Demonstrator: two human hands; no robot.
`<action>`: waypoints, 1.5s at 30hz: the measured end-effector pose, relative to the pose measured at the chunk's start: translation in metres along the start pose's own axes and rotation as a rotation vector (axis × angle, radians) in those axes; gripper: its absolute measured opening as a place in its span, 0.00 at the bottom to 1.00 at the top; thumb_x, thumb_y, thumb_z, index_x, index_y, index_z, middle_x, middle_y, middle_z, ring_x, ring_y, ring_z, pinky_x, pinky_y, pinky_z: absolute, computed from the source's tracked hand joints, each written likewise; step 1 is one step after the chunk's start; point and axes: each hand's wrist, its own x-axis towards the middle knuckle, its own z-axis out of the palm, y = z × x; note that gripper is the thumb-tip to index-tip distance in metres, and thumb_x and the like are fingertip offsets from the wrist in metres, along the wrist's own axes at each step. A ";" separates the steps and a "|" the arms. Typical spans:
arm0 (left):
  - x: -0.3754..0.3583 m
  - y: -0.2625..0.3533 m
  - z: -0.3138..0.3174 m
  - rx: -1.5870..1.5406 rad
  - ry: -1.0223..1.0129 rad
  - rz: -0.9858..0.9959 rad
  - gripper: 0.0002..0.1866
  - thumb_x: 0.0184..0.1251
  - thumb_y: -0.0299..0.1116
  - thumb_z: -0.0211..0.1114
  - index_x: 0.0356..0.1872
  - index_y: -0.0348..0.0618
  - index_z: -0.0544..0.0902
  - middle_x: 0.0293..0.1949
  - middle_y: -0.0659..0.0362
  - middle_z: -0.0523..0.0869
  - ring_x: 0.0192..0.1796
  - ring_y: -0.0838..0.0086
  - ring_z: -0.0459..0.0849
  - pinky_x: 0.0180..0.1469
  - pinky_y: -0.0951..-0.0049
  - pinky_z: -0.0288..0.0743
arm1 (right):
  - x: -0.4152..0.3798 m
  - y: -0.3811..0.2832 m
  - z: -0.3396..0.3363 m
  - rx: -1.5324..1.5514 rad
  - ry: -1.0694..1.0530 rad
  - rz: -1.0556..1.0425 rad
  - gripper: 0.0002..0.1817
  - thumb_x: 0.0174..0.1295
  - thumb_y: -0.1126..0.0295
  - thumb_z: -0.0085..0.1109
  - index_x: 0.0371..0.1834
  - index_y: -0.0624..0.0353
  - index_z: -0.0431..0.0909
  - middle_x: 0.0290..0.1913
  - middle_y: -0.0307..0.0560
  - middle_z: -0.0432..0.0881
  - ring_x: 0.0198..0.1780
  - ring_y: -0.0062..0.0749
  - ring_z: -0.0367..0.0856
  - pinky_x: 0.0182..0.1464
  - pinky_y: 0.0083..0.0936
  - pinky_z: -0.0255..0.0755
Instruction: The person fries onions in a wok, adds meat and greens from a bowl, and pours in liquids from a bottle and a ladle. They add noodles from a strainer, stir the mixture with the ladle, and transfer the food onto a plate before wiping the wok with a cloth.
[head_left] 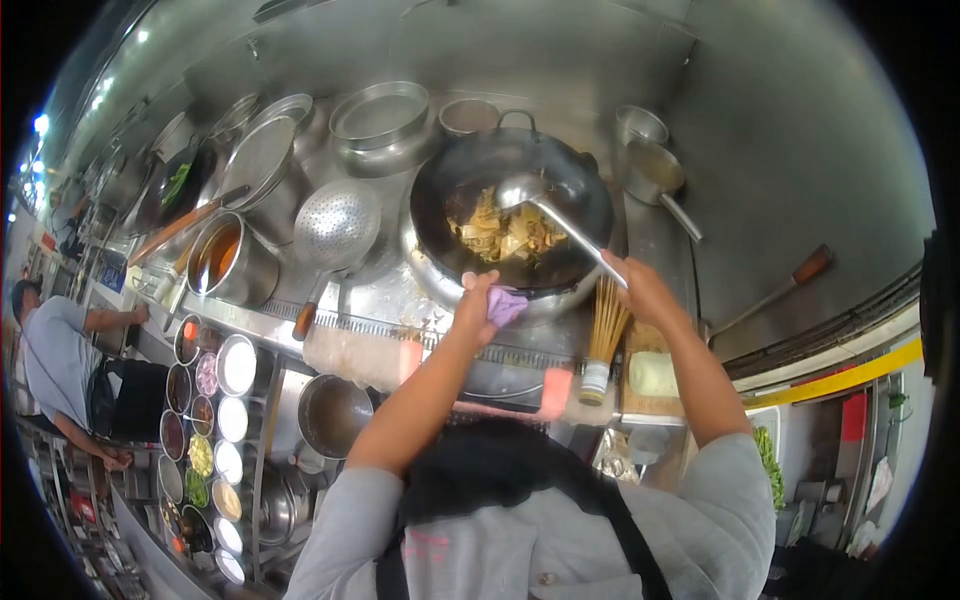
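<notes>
A large dark wok (445, 185) sits on the stove, with browned, yellowish food (510, 232) in its bottom. At the wok's near rim, my left hand (478, 305) is closed on a purple cloth (506, 306). My right hand (643, 288) grips the handle of a metal ladle (570, 229), whose bowl rests over the food inside the wok. Just below my right hand, a bamboo brush (606, 330) lies on the counter beside a pale green block (653, 374) on a board.
Left of the wok are a perforated strainer (338, 225), a pot with orange liquid (232, 262) and stacked pans. Ingredient bowls (236, 365) line the lower left, near a person (70, 350) in grey. Small pans (655, 168) stand right of the wok.
</notes>
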 end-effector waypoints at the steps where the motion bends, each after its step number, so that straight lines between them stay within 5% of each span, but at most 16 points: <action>1: -0.001 0.000 0.002 0.010 0.025 0.014 0.19 0.67 0.43 0.62 0.48 0.38 0.74 0.41 0.49 0.83 0.41 0.58 0.87 0.37 0.63 0.82 | -0.005 0.011 0.009 0.061 0.056 -0.013 0.39 0.53 0.79 0.57 0.73 0.50 0.65 0.54 0.60 0.79 0.55 0.59 0.78 0.58 0.42 0.72; 4: 0.004 -0.002 0.003 0.031 0.073 0.028 0.19 0.65 0.43 0.64 0.48 0.39 0.75 0.43 0.51 0.83 0.43 0.59 0.86 0.39 0.62 0.82 | -0.016 0.029 0.034 0.267 0.145 0.089 0.36 0.51 0.78 0.56 0.70 0.62 0.67 0.58 0.67 0.78 0.58 0.59 0.79 0.58 0.37 0.72; 6: 0.007 -0.001 0.004 0.035 0.093 0.020 0.16 0.66 0.41 0.63 0.46 0.39 0.76 0.41 0.50 0.84 0.42 0.57 0.86 0.37 0.62 0.83 | -0.024 0.023 0.042 0.360 0.224 0.091 0.36 0.52 0.77 0.55 0.71 0.64 0.66 0.53 0.65 0.81 0.50 0.52 0.83 0.52 0.33 0.75; 11: 0.015 0.000 -0.002 -0.018 0.076 -0.057 0.11 0.67 0.34 0.55 0.44 0.38 0.75 0.40 0.48 0.84 0.40 0.54 0.86 0.34 0.63 0.83 | -0.069 -0.026 0.006 0.835 -0.007 0.264 0.38 0.56 0.77 0.55 0.75 0.51 0.63 0.29 0.41 0.78 0.20 0.18 0.72 0.21 0.20 0.66; 15: -0.020 0.009 0.031 -0.087 0.118 -0.011 0.09 0.66 0.31 0.53 0.42 0.39 0.75 0.40 0.47 0.83 0.36 0.54 0.85 0.28 0.67 0.82 | -0.103 -0.050 -0.040 0.407 -0.216 -0.087 0.38 0.55 0.76 0.55 0.74 0.58 0.62 0.23 0.46 0.75 0.24 0.26 0.78 0.32 0.28 0.73; 16: -0.031 0.013 0.042 -0.100 0.147 -0.016 0.09 0.65 0.31 0.53 0.42 0.39 0.75 0.40 0.46 0.83 0.36 0.54 0.85 0.27 0.67 0.82 | -0.105 -0.051 -0.041 0.360 -0.220 -0.197 0.37 0.55 0.75 0.55 0.74 0.56 0.63 0.26 0.56 0.78 0.27 0.38 0.81 0.35 0.34 0.75; 19: -0.043 0.011 0.031 -0.036 0.095 -0.012 0.09 0.71 0.35 0.51 0.45 0.43 0.71 0.41 0.48 0.82 0.38 0.57 0.86 0.30 0.65 0.82 | -0.092 -0.081 -0.047 0.135 -0.226 -0.195 0.36 0.55 0.75 0.54 0.72 0.58 0.65 0.35 0.64 0.81 0.37 0.52 0.83 0.44 0.39 0.76; 20: -0.052 0.005 0.029 -0.028 0.066 0.030 0.09 0.68 0.33 0.53 0.45 0.42 0.72 0.40 0.47 0.83 0.37 0.56 0.86 0.29 0.66 0.82 | -0.083 -0.077 -0.033 0.095 -0.189 -0.132 0.35 0.55 0.77 0.55 0.71 0.54 0.67 0.43 0.67 0.81 0.41 0.56 0.81 0.48 0.39 0.75; 23: -0.100 -0.030 0.015 0.013 0.080 0.085 0.18 0.67 0.35 0.52 0.57 0.46 0.66 0.45 0.45 0.81 0.39 0.54 0.86 0.30 0.64 0.81 | -0.064 -0.051 0.005 0.162 0.114 -0.286 0.35 0.55 0.77 0.55 0.72 0.55 0.66 0.44 0.68 0.80 0.41 0.59 0.80 0.48 0.40 0.75; 24: -0.105 -0.048 -0.010 -0.014 0.087 0.062 0.18 0.69 0.37 0.51 0.57 0.45 0.66 0.48 0.45 0.80 0.39 0.54 0.86 0.31 0.64 0.81 | -0.069 -0.052 0.002 0.157 0.102 -0.257 0.35 0.55 0.76 0.53 0.71 0.61 0.65 0.48 0.64 0.82 0.47 0.52 0.83 0.52 0.37 0.75; 27: -0.124 -0.040 -0.009 0.017 0.047 0.028 0.13 0.69 0.36 0.51 0.49 0.41 0.73 0.46 0.46 0.82 0.38 0.55 0.86 0.31 0.64 0.82 | -0.096 -0.077 -0.032 0.462 -0.046 -0.007 0.36 0.55 0.77 0.54 0.72 0.61 0.64 0.39 0.54 0.83 0.34 0.33 0.82 0.39 0.29 0.77; 28: -0.121 -0.028 0.006 0.000 0.052 0.071 0.12 0.69 0.36 0.51 0.45 0.39 0.74 0.45 0.47 0.82 0.37 0.55 0.86 0.31 0.66 0.81 | -0.098 -0.070 -0.028 0.642 -0.094 0.081 0.36 0.56 0.78 0.54 0.73 0.61 0.64 0.31 0.41 0.78 0.24 0.18 0.74 0.26 0.21 0.71; 29: -0.109 -0.006 0.023 -0.007 0.053 0.121 0.12 0.68 0.36 0.51 0.42 0.37 0.75 0.43 0.47 0.83 0.37 0.56 0.86 0.30 0.67 0.81 | -0.099 -0.075 -0.029 0.731 -0.061 0.070 0.36 0.57 0.79 0.54 0.74 0.59 0.64 0.28 0.37 0.75 0.20 0.16 0.71 0.21 0.20 0.67; 38: -0.071 0.042 0.047 -0.148 0.041 -0.180 0.08 0.73 0.37 0.51 0.40 0.46 0.74 0.39 0.49 0.83 0.36 0.60 0.85 0.28 0.68 0.83 | -0.115 -0.078 -0.021 0.948 0.061 0.160 0.36 0.59 0.78 0.55 0.75 0.64 0.60 0.30 0.40 0.76 0.21 0.17 0.72 0.20 0.19 0.67; 43: -0.112 -0.032 -0.002 -0.022 -0.106 0.115 0.07 0.73 0.36 0.50 0.44 0.46 0.69 0.44 0.48 0.81 0.37 0.59 0.84 0.29 0.64 0.79 | -0.126 -0.067 -0.006 1.079 0.158 0.190 0.38 0.58 0.82 0.55 0.76 0.62 0.59 0.33 0.41 0.76 0.20 0.17 0.71 0.19 0.18 0.66; 45: -0.147 -0.038 -0.008 0.096 -0.035 0.040 0.11 0.68 0.35 0.53 0.48 0.59 0.63 0.48 0.46 0.80 0.42 0.53 0.85 0.29 0.62 0.80 | -0.139 -0.061 -0.009 1.166 0.167 0.212 0.38 0.58 0.82 0.55 0.76 0.61 0.59 0.33 0.41 0.76 0.20 0.17 0.71 0.19 0.18 0.66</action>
